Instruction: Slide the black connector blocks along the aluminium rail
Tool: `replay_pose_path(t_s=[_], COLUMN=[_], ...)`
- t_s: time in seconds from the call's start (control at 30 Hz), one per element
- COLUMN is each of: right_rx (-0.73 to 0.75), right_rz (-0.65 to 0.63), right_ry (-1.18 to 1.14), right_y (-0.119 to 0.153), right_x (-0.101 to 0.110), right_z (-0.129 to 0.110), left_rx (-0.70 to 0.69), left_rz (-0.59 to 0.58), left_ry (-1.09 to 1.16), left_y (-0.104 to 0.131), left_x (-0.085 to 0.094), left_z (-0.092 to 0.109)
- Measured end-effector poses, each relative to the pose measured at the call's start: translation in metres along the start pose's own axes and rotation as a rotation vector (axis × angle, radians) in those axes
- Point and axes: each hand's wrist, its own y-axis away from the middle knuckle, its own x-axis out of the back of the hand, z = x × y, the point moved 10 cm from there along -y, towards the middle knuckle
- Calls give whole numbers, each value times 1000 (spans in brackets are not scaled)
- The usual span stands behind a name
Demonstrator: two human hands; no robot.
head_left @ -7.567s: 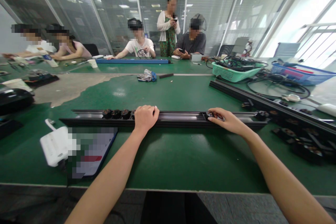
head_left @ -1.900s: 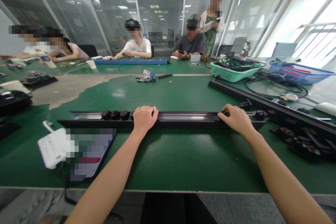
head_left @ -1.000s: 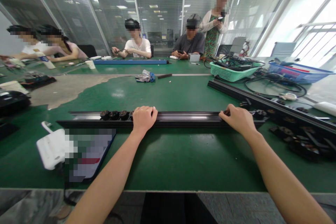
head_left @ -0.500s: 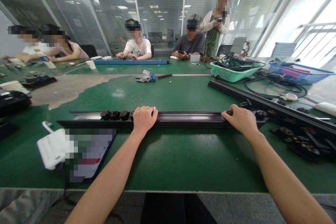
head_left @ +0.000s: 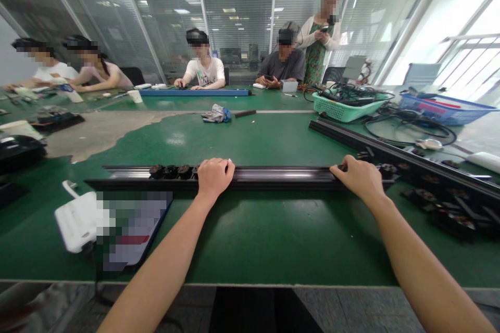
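The black channel rail (head_left: 281,177) lies lengthwise across the near half of the green table (head_left: 258,239), its open side up, in front of the person I am observing. Judged by its long, straight walls and metallic sheen, it should be stiff and moderately heavy; its smooth inner floor is likely slippery, so parts seated there may slide readily. Hold it by the outer walls, clear of the row of dark modules (head_left: 170,171) at its left portion; these have exposed coppery tops, probably the more fragile items, and are best gripped by the sides. A small dark part (head_left: 342,168) sits in the channel near the right end, mostly covered. The hands are well apart. Left hand (head_left: 214,177): palm down, closed over the rail just beside the module row, thumb side inward; its fingertips are hidden, so I cannot tell whether they also bear on a module. Right hand (head_left: 359,177): wrist bent, back of the hand raised, thumb and fingers pinched on the small dark part. Both forearms reach forward from the table edge, spread to either side, the elbows out of view.
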Motion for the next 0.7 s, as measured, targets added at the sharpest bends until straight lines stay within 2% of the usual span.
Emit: replay_pose_path(t_s=[0.2,0.7], right_rx=[-76,-104], right_rz=[-6,4], right_ry=[-41,-81], right_y=[2,-1], right_x=[0,-4], right_z=[7,17], left_rx=[9,1], left_rz=[-3,-6], left_ry=[20,7], left_y=[0,0], left_x=[-1,-1], left_z=[-2,0])
